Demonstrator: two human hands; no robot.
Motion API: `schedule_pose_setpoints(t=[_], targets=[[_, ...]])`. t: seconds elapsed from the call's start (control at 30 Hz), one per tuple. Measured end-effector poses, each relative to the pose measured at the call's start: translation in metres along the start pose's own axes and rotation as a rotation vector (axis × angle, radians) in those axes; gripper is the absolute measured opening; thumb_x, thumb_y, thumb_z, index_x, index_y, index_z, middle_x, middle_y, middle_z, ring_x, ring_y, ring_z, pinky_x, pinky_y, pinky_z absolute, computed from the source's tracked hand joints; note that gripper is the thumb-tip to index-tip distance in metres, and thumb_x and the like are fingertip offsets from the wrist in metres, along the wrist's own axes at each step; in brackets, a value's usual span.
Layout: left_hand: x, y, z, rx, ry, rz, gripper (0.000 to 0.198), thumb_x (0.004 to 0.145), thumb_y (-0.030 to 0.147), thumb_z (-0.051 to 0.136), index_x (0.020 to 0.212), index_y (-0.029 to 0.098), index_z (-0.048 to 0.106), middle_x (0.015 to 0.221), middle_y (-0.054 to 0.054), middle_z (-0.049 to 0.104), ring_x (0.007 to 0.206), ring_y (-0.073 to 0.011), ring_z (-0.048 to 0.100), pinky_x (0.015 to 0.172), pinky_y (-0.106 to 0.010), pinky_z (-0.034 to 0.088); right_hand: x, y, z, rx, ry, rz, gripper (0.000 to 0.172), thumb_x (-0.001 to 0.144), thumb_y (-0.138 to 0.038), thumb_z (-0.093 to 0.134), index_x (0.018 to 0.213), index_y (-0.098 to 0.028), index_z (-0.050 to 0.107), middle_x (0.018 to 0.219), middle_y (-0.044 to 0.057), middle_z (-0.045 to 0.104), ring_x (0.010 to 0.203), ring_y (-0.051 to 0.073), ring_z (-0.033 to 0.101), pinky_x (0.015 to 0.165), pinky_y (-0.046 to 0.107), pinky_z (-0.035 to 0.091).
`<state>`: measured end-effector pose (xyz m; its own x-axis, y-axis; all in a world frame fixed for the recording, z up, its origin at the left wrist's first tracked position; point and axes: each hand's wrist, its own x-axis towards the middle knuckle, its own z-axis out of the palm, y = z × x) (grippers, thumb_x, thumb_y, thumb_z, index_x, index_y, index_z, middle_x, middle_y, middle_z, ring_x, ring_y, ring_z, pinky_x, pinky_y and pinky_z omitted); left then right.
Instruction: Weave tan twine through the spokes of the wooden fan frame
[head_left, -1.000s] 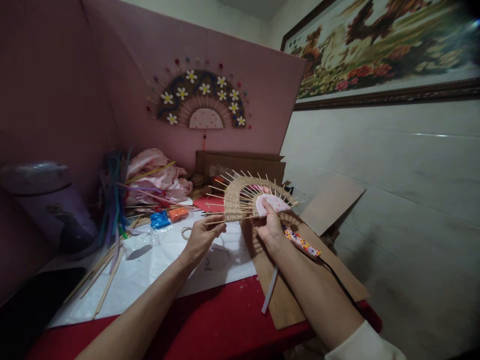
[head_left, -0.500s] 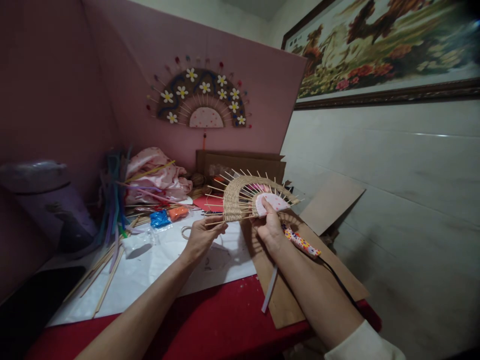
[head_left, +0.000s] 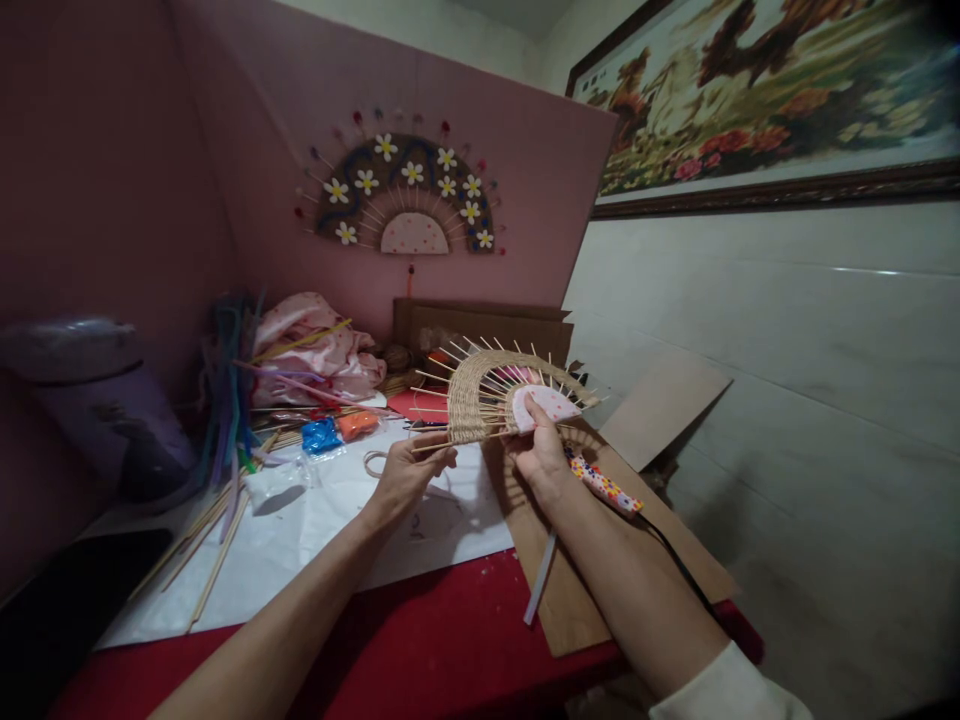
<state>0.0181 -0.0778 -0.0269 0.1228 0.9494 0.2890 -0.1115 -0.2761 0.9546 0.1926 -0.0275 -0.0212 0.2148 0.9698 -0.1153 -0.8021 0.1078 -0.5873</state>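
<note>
Blue packet [head_left: 321,436]: left of fingers of left hand [head_left: 399,478]. Left thumb and fingers nearly closed, pinching lowest stick at left edge of fan [head_left: 465,402]. Fan: held tilted between fingers of both hands; tan cord band woven across pale radiating sticks, tips projecting past outer rim, bare spokes running inward to pale pink, dotted half-disc [head_left: 553,403]. Right hand [head_left: 546,470]: thumb pressed on half-disc, fingers curled beneath, partly hidden. Floral-wrapped object [head_left: 606,486]: right of right fingers.
</note>
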Motion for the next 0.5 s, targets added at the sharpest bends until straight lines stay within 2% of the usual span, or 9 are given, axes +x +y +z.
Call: schedule_pose_setpoints(t=[0.13, 0.33, 0.5], targets=[[-0.0004, 0.0006, 0.0010, 0.003, -0.022, 0.013, 0.029, 0.065, 0.035, 0.065, 0.078, 0.009, 0.067, 0.055, -0.002, 0.057, 0.051, -0.0085, 0.043, 0.049, -0.022, 0.034, 0.0006, -0.0001, -0.0003, 0.021, 0.011, 0.023, 0.016, 0.067, -0.022, 0.065, 0.078, -0.016, 0.057, 0.061, -0.002, 0.066, 0.050, 0.011, 0.060, 0.044, 0.020, 0.049], [0.0004, -0.0042, 0.0007, -0.023, 0.025, -0.021, 0.033, 0.064, 0.033, 0.067, 0.085, 0.009, 0.066, 0.053, -0.001, 0.057, 0.049, -0.0076, 0.043, 0.047, -0.021, 0.032, -0.0017, 0.0001, 0.0015, 0.026, 0.015, 0.024, 0.016, 0.066, -0.021, 0.066, 0.077, -0.015, 0.057, 0.061, -0.002, 0.066, 0.049, 0.010, 0.059, 0.043, 0.019, 0.049], [0.0009, -0.0049, -0.0009, -0.025, 0.015, -0.033, 0.032, 0.062, 0.030, 0.069, 0.086, 0.009, 0.065, 0.056, -0.002, 0.059, 0.052, -0.0091, 0.047, 0.049, -0.021, 0.033, -0.0016, -0.0008, 0.0019, 0.010, 0.003, 0.028, 0.017, 0.066, -0.024, 0.066, 0.078, -0.015, 0.057, 0.061, -0.001, 0.066, 0.051, 0.011, 0.060, 0.046, 0.021, 0.051]])
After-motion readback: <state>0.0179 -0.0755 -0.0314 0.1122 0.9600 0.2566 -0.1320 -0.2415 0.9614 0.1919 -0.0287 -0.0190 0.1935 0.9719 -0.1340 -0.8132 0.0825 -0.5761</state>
